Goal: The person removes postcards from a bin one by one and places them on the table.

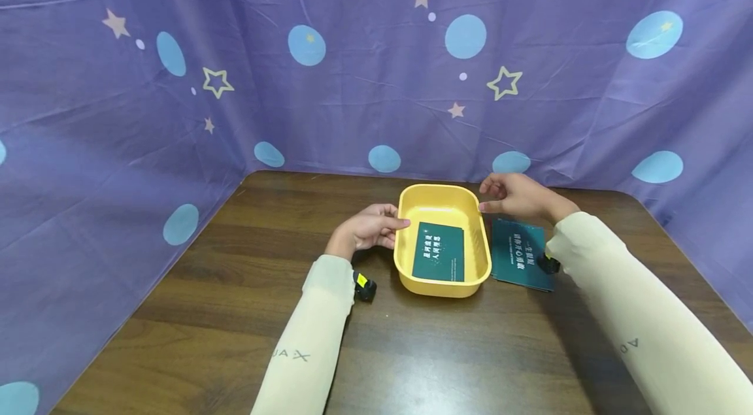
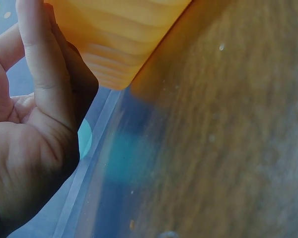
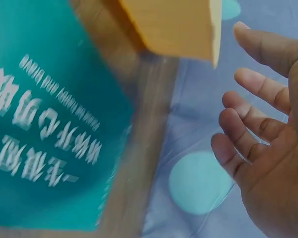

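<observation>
A yellow plastic tray (image 1: pixel 410 282) sits on the table with a dark green card (image 1: pixel 438 251) lying flat inside, white writing on its face. My left hand (image 1: pixel 372 227) holds the tray's left side, thumb over the rim and fingers along the outer wall (image 2: pixel 124 34). By the right rim, my right hand (image 1: pixel 514 196) hovers with fingers loosely bent and apart; the right wrist view shows the palm and fingers (image 3: pixel 268 114) holding nothing. Below that hand, several green cards (image 1: pixel 520 251) lie in a slightly uneven stack just right of the tray.
The brown wooden table (image 1: pixel 235 310) ends at a purple curtain (image 1: pixel 365 75) with stars and blue dots, which hangs behind and along the sides. A dark wrist camera (image 1: pixel 365 287) is strapped to the left wrist, another (image 1: pixel 548 263) to the right, close over the card stack.
</observation>
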Available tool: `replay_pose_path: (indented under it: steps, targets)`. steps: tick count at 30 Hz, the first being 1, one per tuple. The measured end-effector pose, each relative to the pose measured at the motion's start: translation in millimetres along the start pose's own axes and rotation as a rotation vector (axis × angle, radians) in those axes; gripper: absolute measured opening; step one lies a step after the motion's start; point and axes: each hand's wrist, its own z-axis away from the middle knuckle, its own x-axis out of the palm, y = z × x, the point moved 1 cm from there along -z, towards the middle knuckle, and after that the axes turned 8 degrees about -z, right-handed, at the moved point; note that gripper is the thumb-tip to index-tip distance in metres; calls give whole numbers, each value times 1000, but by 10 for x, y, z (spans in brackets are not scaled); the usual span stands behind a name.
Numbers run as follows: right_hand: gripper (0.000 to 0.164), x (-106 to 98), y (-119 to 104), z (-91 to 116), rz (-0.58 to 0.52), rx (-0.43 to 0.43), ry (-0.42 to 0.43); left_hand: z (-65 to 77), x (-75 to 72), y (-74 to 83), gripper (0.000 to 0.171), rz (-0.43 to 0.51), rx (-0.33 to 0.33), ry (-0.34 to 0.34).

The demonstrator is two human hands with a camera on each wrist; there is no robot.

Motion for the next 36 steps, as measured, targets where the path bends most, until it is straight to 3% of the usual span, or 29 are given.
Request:
replay_pose_path:
  steps: [8,19,26,31,36]
  targets:
    - [55,142,-298,-88,-25,-19,-43,3,9,-3,22,-2,-1,-7]
    - [63,387,-477,-257,233,-147,-136,-10,21,-3,19,-2,2,-4]
    - [80,549,-497,-292,268,-68,-257,-10,19,6,20,1,1,-18]
    - [98,666,-531,-302,310,53,-357,-7,5,-3,18,1,2,-12]
    - [107,749,-544,-310,359,108,-396,5,6,9,17,-2,-1,-10]
